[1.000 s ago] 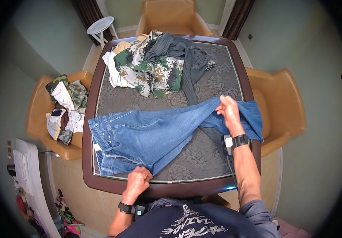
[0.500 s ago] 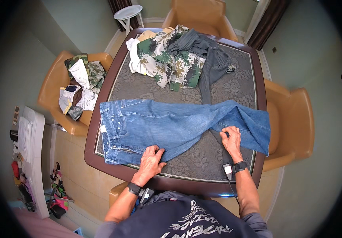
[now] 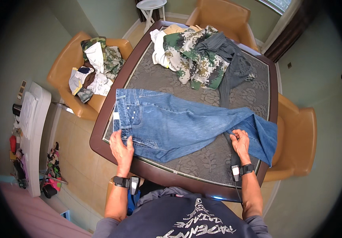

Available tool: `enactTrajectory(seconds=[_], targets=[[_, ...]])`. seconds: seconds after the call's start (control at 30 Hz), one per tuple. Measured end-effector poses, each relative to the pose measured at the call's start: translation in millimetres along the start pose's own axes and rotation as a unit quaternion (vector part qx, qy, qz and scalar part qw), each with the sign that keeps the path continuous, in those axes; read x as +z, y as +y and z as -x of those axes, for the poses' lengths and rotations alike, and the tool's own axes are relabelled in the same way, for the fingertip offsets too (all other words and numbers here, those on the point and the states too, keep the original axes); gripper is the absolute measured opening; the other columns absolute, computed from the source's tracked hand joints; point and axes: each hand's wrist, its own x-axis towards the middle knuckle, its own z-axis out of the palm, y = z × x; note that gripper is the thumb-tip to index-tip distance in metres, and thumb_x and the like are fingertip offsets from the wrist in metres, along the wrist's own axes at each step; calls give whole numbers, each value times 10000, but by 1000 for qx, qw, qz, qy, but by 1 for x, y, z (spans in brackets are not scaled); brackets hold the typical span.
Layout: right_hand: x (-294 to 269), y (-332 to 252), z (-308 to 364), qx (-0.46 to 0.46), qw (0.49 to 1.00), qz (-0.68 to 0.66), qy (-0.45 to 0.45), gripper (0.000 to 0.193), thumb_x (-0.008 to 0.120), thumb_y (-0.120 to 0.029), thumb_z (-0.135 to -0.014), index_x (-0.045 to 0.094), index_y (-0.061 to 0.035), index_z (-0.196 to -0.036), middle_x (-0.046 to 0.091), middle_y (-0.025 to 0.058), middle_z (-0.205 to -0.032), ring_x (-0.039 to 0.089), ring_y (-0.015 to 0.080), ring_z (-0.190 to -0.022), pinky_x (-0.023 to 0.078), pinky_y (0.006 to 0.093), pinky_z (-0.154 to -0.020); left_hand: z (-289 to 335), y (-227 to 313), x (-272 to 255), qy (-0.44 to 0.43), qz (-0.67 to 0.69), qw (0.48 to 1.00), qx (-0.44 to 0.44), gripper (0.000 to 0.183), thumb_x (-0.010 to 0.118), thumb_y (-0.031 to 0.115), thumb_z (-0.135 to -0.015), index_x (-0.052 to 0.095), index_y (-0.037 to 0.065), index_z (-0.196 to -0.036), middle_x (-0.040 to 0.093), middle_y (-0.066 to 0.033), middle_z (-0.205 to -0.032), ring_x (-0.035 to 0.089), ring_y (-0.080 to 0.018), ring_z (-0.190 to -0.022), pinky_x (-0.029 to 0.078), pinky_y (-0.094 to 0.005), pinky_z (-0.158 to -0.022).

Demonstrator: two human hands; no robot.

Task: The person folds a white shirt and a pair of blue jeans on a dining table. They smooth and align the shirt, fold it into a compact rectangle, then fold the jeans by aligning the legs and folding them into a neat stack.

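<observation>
Blue jeans [image 3: 175, 123] lie sideways across the table, waistband to the left and the legs twisted and partly folded at the right. My left hand [image 3: 122, 150] rests at the near end of the waistband, thumb and fingers apart, covering that corner. At the near edge of the legs, my right hand [image 3: 240, 143] has its fingers curled and pinched on the denim. A narrow dark strip shows beside its wrist. Farther back lies a heap with a camouflage garment [image 3: 195, 59], a dark grey long-sleeved garment [image 3: 234, 59] and a white garment [image 3: 160, 51].
The table [image 3: 99, 137] has a dark wooden rim and a patterned grey top. Tan armchairs [image 3: 296, 139] stand around it, the left one holding piled clothes [image 3: 95, 75]. A small white round table [image 3: 151, 4] stands beyond. A white cabinet [image 3: 36, 135] is at the left.
My left hand has moved left along the jeans to the waistband's near corner. The right hand's fingers have closed at the leg edge. The view has turned slightly.
</observation>
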Motion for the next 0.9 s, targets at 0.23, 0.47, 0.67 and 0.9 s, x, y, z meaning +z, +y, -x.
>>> enactTrajectory(seconds=[0.23,0.47,0.67,0.9], targets=[[6,-16,-18,-27,999,39,8,150,758,-100,-760,664,-38,-859,614,82,-738,590,237,-726,480,378,-676,-15,-22,12,-99,207,949,-216,544,793,189,-810,591,-11,-1275,673,-181,-1089,643,-262,-964,508,-389,-891],[-80,-41,-28,57,959,-254,-111,115,702,18,-779,614,-48,-744,546,-72,-688,471,38,-659,401,223,-604,-91,-28,-54,1,418,900,-122,353,692,-22,-877,627,18,-1222,638,-4,-1073,578,-74,-891,489,-218,-799],[-109,-46,43,59,870,-186,-452,157,807,-97,-802,692,-29,-886,624,-29,-769,546,72,-708,475,263,-657,-87,-96,-52,-10,94,990,-102,355,723,33,-835,627,-4,-1176,683,-116,-1034,644,-254,-920,513,-361,-840],[-61,-38,78,255,893,-282,-238,264,736,-235,-901,669,-4,-1010,674,57,-825,634,122,-723,500,272,-632,-16,14,-14,-7,-34,990,135,415,746,59,-750,621,33,-1145,615,-153,-1150,524,-365,-1223,288,-560,-1130]])
